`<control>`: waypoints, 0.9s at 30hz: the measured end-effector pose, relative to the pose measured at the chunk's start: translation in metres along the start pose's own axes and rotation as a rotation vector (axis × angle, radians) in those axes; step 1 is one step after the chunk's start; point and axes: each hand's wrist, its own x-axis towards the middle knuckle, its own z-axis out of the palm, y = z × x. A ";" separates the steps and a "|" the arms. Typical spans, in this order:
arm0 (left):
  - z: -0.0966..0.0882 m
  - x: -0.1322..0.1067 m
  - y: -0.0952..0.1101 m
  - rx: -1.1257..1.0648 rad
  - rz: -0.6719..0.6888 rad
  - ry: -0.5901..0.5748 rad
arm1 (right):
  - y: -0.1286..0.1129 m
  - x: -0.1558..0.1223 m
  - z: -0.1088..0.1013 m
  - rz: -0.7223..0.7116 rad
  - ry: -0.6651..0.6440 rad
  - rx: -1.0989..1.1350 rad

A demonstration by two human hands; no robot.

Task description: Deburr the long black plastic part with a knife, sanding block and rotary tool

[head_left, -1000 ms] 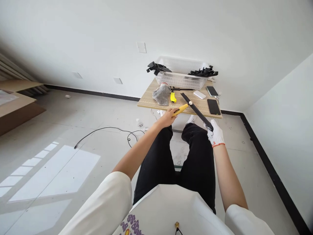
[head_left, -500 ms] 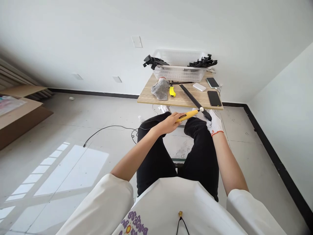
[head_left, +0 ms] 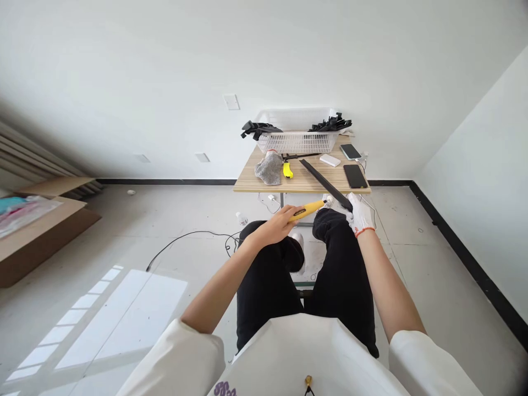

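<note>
My bare left hand (head_left: 282, 222) is wrapped around a yellow pen-shaped rotary tool (head_left: 310, 210). Its round white tip (head_left: 329, 202) points right, just left of a long black plastic strip (head_left: 324, 180); whether the two touch I cannot tell. In a white knit glove with an orange cuff, my right hand (head_left: 360, 213) grips the strip's near end above my right knee. The strip slants away to the left, its far end over the small wooden table (head_left: 244, 185). A yellow-handled cutter (head_left: 287, 170) and a grey-white glove (head_left: 269, 168) lie left of it.
At the table's back stands a white plastic basket (head_left: 297, 144) with black parts (head_left: 260, 130) sticking out. Two phones, one being the near phone (head_left: 355, 176), and a white block (head_left: 330, 160) lie at right. A black cord (head_left: 177, 237) runs over the floor; a cardboard box (head_left: 45, 242) is far left.
The rotary tool's white tip has shifted left off the black strip, which it overlapped before. My right hand keeps its hold. The view has tilted, so the table sits lower.
</note>
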 end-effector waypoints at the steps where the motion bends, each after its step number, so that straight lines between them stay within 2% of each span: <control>1: -0.007 0.000 -0.001 -0.002 0.005 0.047 | 0.001 0.000 -0.002 0.022 0.008 0.006; 5: -0.026 0.015 -0.015 -0.013 0.002 0.221 | 0.004 -0.002 -0.007 0.068 0.038 0.002; 8: -0.030 0.045 -0.041 0.012 -0.041 0.306 | 0.005 -0.005 -0.014 0.011 0.039 -0.008; 11: -0.029 0.073 -0.072 0.063 -0.146 0.401 | 0.003 -0.010 -0.026 -0.051 0.030 -0.018; 14: -0.026 0.088 -0.096 0.079 -0.200 0.414 | 0.001 -0.015 -0.038 -0.068 0.053 -0.023; 17: -0.023 0.091 -0.110 0.095 -0.168 0.416 | -0.001 -0.017 -0.046 -0.085 0.070 -0.023; 22: -0.018 0.097 -0.121 0.100 -0.137 0.437 | 0.000 -0.015 -0.047 -0.131 0.045 0.003; 27: -0.012 0.109 -0.127 0.107 -0.135 0.402 | -0.002 -0.015 -0.045 -0.095 0.053 -0.019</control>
